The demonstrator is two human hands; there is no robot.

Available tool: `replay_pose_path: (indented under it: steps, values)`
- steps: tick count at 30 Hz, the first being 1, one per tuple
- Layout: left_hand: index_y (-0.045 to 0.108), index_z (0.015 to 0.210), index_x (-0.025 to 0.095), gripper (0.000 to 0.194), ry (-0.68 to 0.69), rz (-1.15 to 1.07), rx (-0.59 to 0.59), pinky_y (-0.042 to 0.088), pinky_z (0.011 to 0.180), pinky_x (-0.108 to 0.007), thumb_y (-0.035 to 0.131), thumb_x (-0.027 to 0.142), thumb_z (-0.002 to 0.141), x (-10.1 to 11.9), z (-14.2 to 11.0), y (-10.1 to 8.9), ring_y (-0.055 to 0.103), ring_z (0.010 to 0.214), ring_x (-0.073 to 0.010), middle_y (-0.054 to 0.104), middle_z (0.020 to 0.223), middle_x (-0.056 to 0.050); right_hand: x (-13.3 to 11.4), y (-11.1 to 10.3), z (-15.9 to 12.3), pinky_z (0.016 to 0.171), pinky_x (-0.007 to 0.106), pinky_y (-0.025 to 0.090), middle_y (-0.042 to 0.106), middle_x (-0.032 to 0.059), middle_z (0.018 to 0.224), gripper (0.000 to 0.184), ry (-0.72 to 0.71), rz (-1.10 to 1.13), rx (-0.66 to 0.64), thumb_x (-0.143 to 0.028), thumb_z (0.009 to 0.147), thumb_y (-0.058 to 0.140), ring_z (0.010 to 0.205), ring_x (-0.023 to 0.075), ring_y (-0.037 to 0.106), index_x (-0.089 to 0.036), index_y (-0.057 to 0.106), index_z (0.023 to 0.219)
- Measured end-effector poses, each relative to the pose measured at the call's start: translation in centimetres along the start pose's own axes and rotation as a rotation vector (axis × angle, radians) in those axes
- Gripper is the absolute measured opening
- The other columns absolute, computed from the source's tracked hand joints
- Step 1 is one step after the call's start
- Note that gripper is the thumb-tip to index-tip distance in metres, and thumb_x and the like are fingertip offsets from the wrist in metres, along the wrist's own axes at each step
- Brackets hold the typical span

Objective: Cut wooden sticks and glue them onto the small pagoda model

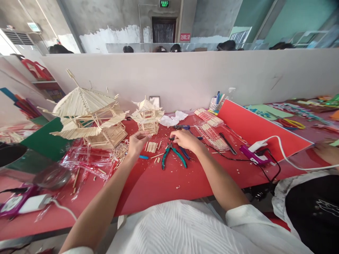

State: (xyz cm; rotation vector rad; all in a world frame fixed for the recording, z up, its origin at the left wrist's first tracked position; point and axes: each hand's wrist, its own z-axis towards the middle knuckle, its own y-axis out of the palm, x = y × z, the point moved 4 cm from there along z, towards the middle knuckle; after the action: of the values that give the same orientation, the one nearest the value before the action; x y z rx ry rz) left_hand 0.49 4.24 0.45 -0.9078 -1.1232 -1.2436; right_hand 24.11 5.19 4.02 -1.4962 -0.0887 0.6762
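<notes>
My left hand is in front of a small pavilion model built of thin wooden sticks. Its fingers are pressed together near the model's base; I cannot make out what is in them. Fingers curled, my right hand is just above the jaws of the green-handled pliers, which lie spread on the red table. Whatever it holds is hidden. Behind it lies a dark tool, apparently a glue gun. Short cut sticks lie in a row between my hands, with a blue pen-like tool nearby.
A larger stick pavilion stands at left beside crumpled clear wrapping. Packs of sticks lie at right, before a red board. Purple power strips with cables lie on both sides. Another person's arm is at far right.
</notes>
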Motion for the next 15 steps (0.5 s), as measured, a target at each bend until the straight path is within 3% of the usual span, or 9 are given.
replay_pose_path:
  steps: [3,4,6,8,11,15]
  values:
    - [0.073,0.085,0.016,0.042,0.004,0.015,0.012,0.053,0.079,-0.032,0.089,0.043,0.056,0.1,0.0,-0.1,0.069,0.076,-0.0196,0.074,0.077,-0.005,-1.3,0.8,-0.5,0.086,0.035,0.045,0.076,0.0132,0.100,0.020,0.019,-0.080,-0.020,-0.027,0.095,0.060,0.099,0.0307,0.070,-0.020,0.071,0.110]
    - [0.073,0.085,0.016,0.043,0.003,0.016,0.015,0.053,0.079,-0.033,0.089,0.043,0.056,0.1,0.0,-0.1,0.069,0.077,-0.0198,0.074,0.077,-0.005,-1.8,1.0,-0.8,0.087,0.038,0.045,0.074,0.0178,0.104,0.031,0.058,-0.127,-0.030,-0.038,0.097,0.056,0.102,0.0343,0.069,-0.018,0.068,0.116]
    - [0.073,0.085,0.016,0.043,0.000,0.008,0.019,0.053,0.079,-0.033,0.089,0.042,0.056,0.0,0.1,-0.1,0.069,0.077,-0.0202,0.074,0.077,-0.005,-2.9,1.6,-1.5,0.088,0.044,0.046,0.071,0.0261,0.112,0.070,0.147,-0.209,-0.088,-0.066,0.093,0.047,0.107,0.0403,0.066,-0.010,0.055,0.135]
    - [0.073,0.085,0.016,0.043,-0.001,-0.009,0.023,0.053,0.079,-0.033,0.090,0.041,0.055,-0.1,0.2,-0.1,0.069,0.077,-0.0202,0.073,0.077,-0.005,-4.3,2.3,-2.2,0.089,0.048,0.047,0.069,0.0290,0.115,0.096,0.181,-0.269,-0.169,-0.081,0.087,0.037,0.111,0.0433,0.065,-0.006,0.042,0.146]
    - [0.073,0.084,0.016,0.043,-0.001,-0.030,0.025,0.053,0.079,-0.033,0.091,0.040,0.053,-0.2,0.3,-0.2,0.068,0.076,-0.0201,0.073,0.076,-0.005,-5.8,3.2,-2.8,0.090,0.048,0.047,0.068,0.0302,0.116,0.106,0.194,-0.338,-0.272,-0.085,0.082,0.037,0.111,0.0424,0.065,-0.004,0.036,0.150]
    - [0.073,0.083,0.016,0.042,-0.002,-0.047,0.030,0.052,0.077,-0.031,0.091,0.038,0.052,-0.2,0.4,-0.2,0.067,0.075,-0.0190,0.072,0.074,-0.005,-6.5,3.5,-3.0,0.087,0.046,0.049,0.069,0.0289,0.115,0.095,0.191,-0.360,-0.308,-0.074,0.083,0.050,0.108,0.0410,0.067,-0.004,0.040,0.147]
